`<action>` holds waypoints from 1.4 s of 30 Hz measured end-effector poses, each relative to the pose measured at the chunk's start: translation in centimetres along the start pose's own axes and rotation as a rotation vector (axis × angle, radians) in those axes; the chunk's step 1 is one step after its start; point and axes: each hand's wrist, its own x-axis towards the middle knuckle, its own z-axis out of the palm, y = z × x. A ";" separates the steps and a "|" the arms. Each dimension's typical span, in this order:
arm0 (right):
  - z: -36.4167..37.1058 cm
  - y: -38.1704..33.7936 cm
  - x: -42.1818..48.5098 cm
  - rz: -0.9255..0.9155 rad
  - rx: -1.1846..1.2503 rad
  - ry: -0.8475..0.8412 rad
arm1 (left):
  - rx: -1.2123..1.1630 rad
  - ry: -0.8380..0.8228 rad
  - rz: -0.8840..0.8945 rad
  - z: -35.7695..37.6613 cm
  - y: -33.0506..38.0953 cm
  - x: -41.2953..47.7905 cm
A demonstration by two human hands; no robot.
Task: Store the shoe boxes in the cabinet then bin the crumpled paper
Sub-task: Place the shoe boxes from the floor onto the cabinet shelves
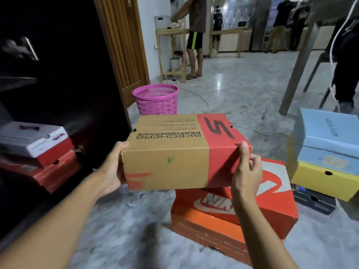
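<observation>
**A:** Left hand (111, 167) wraps the brown end of the Skechers box (171, 152); right hand (246, 175) is on the red end, thumb up the near face, fingers curled at the corner.

**B:** Lid on, box level, held between both hands; at five o'clock beneath it sits the red Nike box (272, 202) on an orange box (209, 235); touching or not, I can't tell.

**A:** Nine o'clock, the dark cabinet (64, 74); in it a white-lidded box (33, 140) on a red box (58, 171).

**B:** Three o'clock, blue box (328, 133) on yellow box (318, 179) on a dark box (314, 203); twelve o'clock, the pink basket (156, 100) on the marble floor (242, 90).
</observation>
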 end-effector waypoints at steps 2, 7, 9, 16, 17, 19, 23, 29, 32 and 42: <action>2.2 -0.7 -2.4 0.016 0.033 -0.009 | 0.013 0.053 0.008 -2.5 1.9 -2.5; 8.0 -3.5 -7.8 0.027 0.122 -0.143 | 0.056 0.186 0.095 -9.0 7.1 -8.8; 10.5 -5.0 -10.1 0.013 0.164 -0.218 | 0.068 0.244 0.142 -11.8 8.9 -11.4; 19.3 -11.3 -17.2 -0.030 0.361 -0.626 | 0.072 0.513 0.316 -19.5 15.1 -19.0; 20.9 -12.2 -17.9 -0.039 0.373 -0.691 | 0.065 0.566 0.333 -20.2 16.2 -19.7; 24.0 -14.2 -19.5 -0.072 0.369 -0.791 | 0.019 0.702 0.377 -21.7 18.7 -20.7; 30.4 -18.6 -23.4 -0.100 0.316 -0.989 | -0.150 1.011 0.489 -25.9 22.1 -21.3; 37.4 -20.2 -26.8 -0.027 0.266 -1.222 | -0.211 1.497 0.710 -29.9 23.1 -20.4; 39.7 -19.7 -27.8 -0.032 0.257 -1.275 | -0.066 1.646 0.699 -31.1 22.6 -19.9; 45.0 -17.6 -34.3 -0.043 0.236 -1.456 | 0.984 1.923 0.331 -35.4 18.0 -19.5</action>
